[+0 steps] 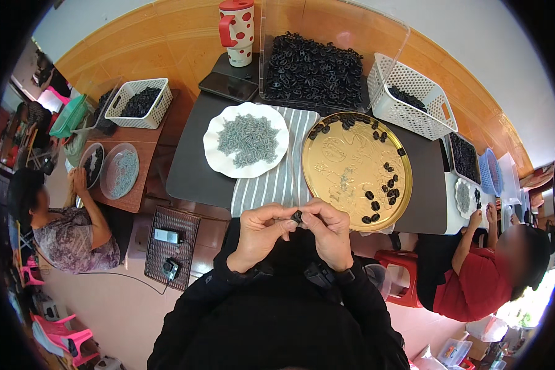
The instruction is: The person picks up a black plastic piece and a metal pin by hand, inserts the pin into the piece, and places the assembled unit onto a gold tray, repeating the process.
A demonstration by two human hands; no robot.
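My left hand (261, 233) and my right hand (328, 230) meet just off the table's near edge. Both pinch one small black part (297, 216) between thumbs and fingertips, which partly cover it. Right of centre lies a round gold tray (314, 179), with several small black parts (375, 205) along its far and right sides and a few tiny greyish pieces in its middle. A white scalloped plate (213, 159) holds a heap of small grey-green pieces (248, 140), perhaps springs or screws. Under the plate a grey striped cloth (259, 192) covers part of the dark table (188, 179).
At the back stand a clear bin (388, 37) of black link-shaped parts, a white perforated basket (425, 117), a red-dotted tumbler (240, 37) and a dark flat tablet-like device (228, 85). A person (68, 228) works at the left, another (481, 271) at the right. A rattan stand (160, 262) holds small devices.
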